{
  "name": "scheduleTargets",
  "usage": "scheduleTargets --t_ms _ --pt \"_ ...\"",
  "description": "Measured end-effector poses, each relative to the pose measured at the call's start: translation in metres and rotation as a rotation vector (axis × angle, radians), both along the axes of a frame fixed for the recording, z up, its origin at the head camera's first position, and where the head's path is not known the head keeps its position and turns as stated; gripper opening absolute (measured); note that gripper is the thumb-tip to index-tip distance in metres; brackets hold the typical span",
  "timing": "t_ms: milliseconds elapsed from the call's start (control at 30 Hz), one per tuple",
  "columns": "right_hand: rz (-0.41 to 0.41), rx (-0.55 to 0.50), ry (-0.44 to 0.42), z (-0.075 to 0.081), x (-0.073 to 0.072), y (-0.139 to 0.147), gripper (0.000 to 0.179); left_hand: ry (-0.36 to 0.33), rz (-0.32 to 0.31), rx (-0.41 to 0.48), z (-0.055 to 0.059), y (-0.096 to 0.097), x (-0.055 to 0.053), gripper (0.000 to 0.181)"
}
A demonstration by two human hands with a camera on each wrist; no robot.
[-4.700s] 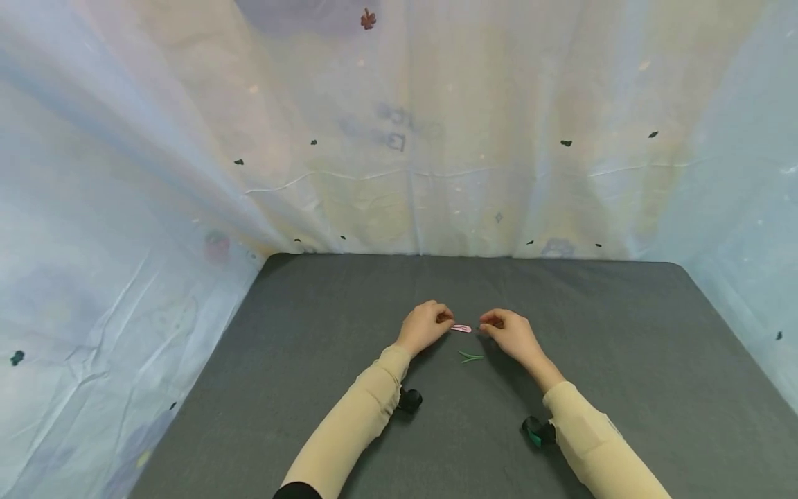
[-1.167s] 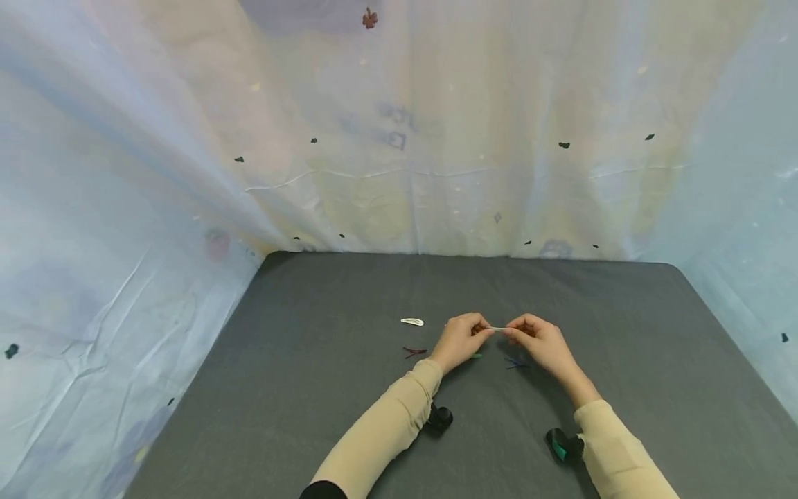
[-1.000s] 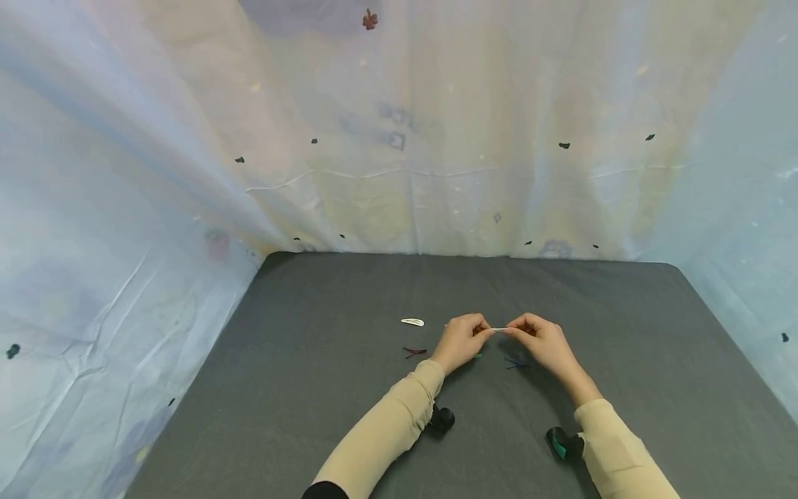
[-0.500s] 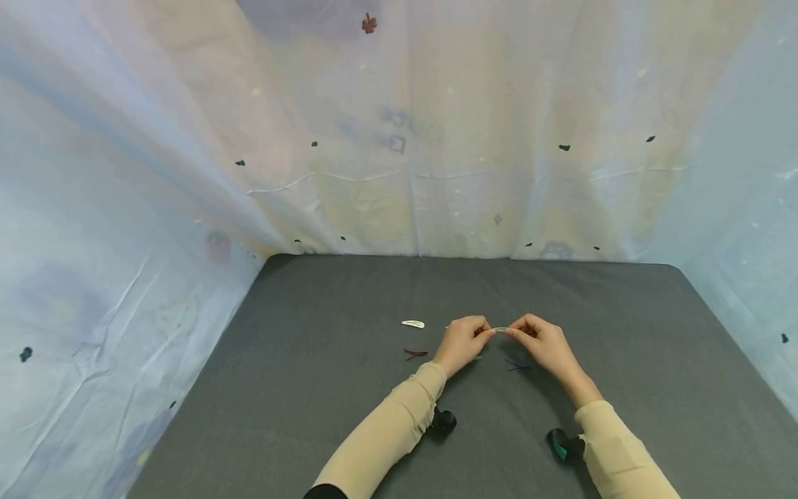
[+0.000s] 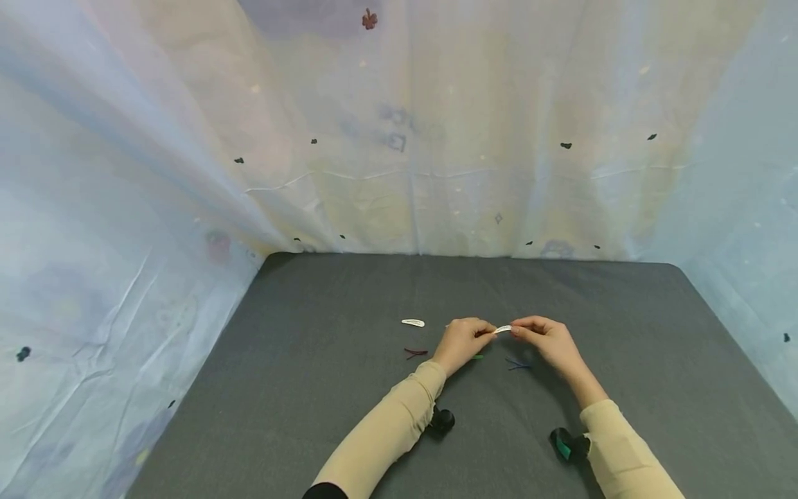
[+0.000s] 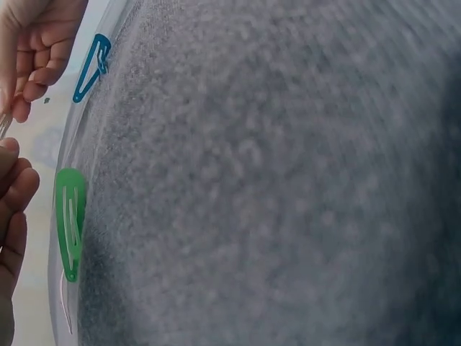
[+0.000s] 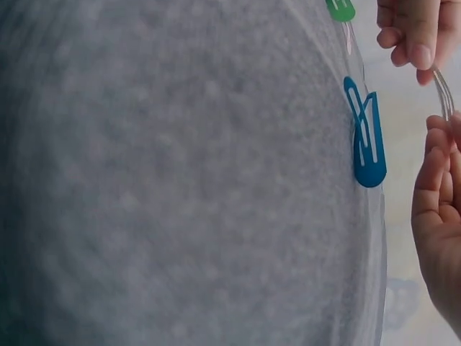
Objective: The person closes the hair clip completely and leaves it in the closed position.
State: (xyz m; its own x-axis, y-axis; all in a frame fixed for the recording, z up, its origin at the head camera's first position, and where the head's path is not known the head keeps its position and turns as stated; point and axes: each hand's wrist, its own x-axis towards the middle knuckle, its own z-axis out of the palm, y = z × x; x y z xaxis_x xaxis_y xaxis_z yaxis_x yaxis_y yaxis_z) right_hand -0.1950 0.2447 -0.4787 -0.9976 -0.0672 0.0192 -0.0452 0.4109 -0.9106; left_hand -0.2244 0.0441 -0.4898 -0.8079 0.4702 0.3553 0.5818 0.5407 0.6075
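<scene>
A thin pale snap hair clip (image 5: 503, 328) is stretched between my two hands above the table, slightly bowed. My left hand (image 5: 460, 343) pinches its left end, and the right end sits between thumb and fingers of my right hand (image 5: 551, 341). In the right wrist view the held clip (image 7: 444, 95) shows narrow curved strips. Below the hands lie a green hair clip (image 6: 70, 216), partly behind my left hand in the head view, and a blue hair clip (image 7: 369, 148) with its arms sprung apart. A sliver of pink clip (image 6: 66, 306) shows beyond the green one.
Left of my hands, a white hair clip (image 5: 413, 322) lies on the dark grey table (image 5: 299, 388). Nearer me is a dark red clip (image 5: 415, 353) with spread arms. Pale patterned curtains (image 5: 461, 138) hang along the table's back and sides.
Earlier my hands were farther left, apart, beside a pink clip; now both hold the pale clip. White and dark red clips show at left. Lately my right hand shifted slightly right and the clip tilted.
</scene>
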Motion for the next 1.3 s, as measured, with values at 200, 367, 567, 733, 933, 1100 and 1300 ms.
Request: scheduleTargets --t_ms 200,367,567,733,933,1100,1300 --pt "-0.002 -0.045 -0.047 -0.002 -0.001 0.003 0.039 -0.066 0.034 0.044 -0.002 0.005 -0.001 0.015" --pt "-0.022 -0.007 -0.062 -0.002 -0.002 0.004 0.039 -0.074 0.081 0.058 -0.001 0.009 -0.002 0.016" --pt "-0.052 0.016 -0.095 0.000 -0.003 0.005 0.041 -0.050 0.109 0.020 -0.001 0.013 -0.003 0.020" --pt "-0.070 0.032 -0.138 0.000 -0.006 0.005 0.039 -0.036 0.117 0.001 -0.004 0.016 -0.004 0.021" --pt "-0.105 0.063 -0.158 -0.002 -0.010 0.008 0.035 -0.033 0.131 -0.037 -0.005 0.017 -0.004 0.018" --pt "-0.117 0.163 -0.148 -0.007 -0.011 0.009 0.028 -0.034 0.116 -0.081 -0.004 0.015 -0.002 0.016" --pt "-0.102 0.293 -0.073 -0.007 -0.010 0.009 0.022 -0.032 0.091 -0.083 0.000 0.011 0.000 0.016"
